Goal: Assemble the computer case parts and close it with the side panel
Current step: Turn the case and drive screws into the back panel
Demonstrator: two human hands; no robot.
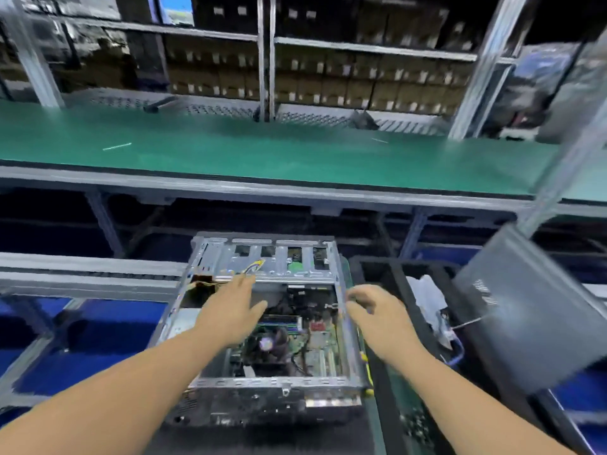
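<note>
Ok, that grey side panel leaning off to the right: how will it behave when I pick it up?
The side panel looks like a thin, broad metal sheet, so probably stiff but inclined to flex or wobble if held by one edge. Its smooth face may be slippery. It stands tilted and unheld, so a nudge could tip it. Both hands are over the open case.

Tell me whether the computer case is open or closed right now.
Open. The computer case has no side panel on top: its motherboard and cables show. A grey panel stands apart on the right.
</note>
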